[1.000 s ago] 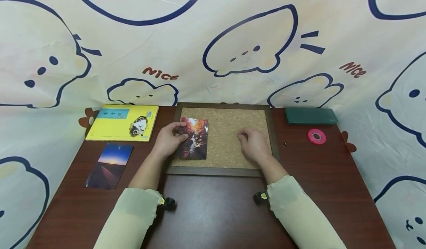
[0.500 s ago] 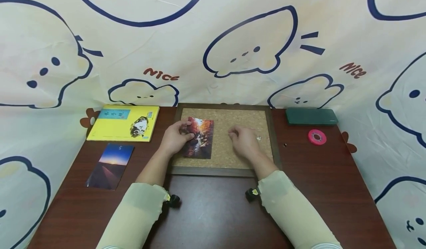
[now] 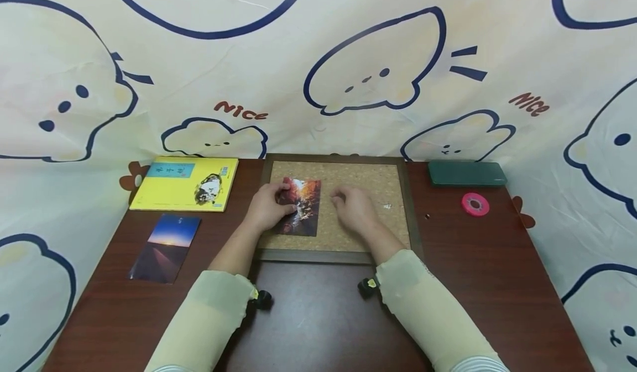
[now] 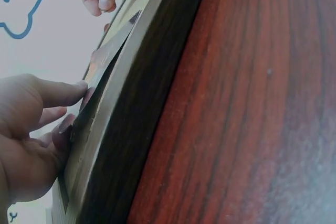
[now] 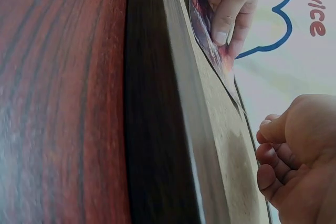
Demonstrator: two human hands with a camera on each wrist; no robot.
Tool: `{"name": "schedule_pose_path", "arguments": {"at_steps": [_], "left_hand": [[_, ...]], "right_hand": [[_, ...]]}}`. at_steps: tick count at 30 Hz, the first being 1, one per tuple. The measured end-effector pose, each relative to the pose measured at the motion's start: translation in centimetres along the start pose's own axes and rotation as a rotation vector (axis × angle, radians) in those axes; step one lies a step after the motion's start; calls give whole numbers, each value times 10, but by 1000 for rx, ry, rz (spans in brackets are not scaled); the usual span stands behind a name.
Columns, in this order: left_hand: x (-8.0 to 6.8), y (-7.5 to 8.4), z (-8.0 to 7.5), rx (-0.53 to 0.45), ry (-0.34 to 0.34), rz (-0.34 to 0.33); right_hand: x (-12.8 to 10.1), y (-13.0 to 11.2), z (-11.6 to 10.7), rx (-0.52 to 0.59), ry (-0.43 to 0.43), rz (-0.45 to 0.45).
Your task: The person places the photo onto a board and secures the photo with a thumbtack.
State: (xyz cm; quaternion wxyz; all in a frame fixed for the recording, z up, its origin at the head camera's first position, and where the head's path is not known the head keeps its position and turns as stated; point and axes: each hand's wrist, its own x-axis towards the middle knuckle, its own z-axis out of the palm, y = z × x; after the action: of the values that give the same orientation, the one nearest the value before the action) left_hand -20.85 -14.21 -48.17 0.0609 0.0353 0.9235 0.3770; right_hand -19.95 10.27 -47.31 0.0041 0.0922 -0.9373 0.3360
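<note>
Pinching the glossy autumn-forest photo card by its left edge, my left hand holds it flat on the wood-framed cork board, left half; my right hand hovers just beside it, fingers curled, contents too small to tell; best keep the card pressed level and square to the frame. Left wrist view shows the card's edge lifting slightly; head view alone shows the pink tape roll, well apart.

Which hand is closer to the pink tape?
The right hand. It rests on the cork board, left of the pink tape. The left hand is farther left, holding the photo.
</note>
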Motion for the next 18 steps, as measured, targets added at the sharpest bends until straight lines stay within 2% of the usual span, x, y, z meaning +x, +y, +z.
{"name": "schedule_pose_path", "arguments": {"at_steps": [9, 18], "left_hand": [[-1, 2, 3, 39, -34, 6], [-4, 3, 4, 42, -32, -5]], "right_hand": [[7, -3, 7, 22, 0, -19], [18, -17, 14, 108, -46, -28]]}}
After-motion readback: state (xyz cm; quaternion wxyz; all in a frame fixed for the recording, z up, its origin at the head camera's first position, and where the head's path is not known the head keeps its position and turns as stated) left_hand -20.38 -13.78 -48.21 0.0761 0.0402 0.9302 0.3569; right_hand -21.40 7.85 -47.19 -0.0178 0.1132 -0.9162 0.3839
